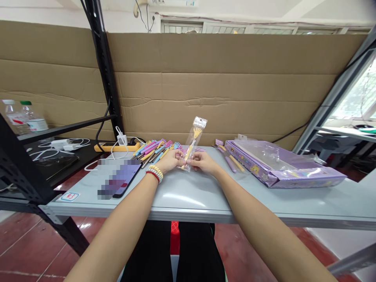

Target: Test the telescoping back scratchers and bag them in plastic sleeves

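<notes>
A slim yellow stick with a hand-shaped head (196,134) stands tilted inside a clear plastic bag (199,122) over the middle of the table. My left hand (172,159) pinches the lower part of the bag from the left. From the right, my right hand (204,161) grips the same lower end, its fingers closed on it. Left of my hands lies a pile of similar sticks (152,149) in pink, purple, blue and yellow. To the right, bagged purple and yellow sticks (230,161) rest beside an open purple box (307,178).
A phone (127,182) lies at the left, partly blurred out. Behind it are a yellow power strip (110,147) and a white charger with cables (121,138). A black shelf post (105,62) rises at the left, and a cardboard panel (223,90) closes off the back.
</notes>
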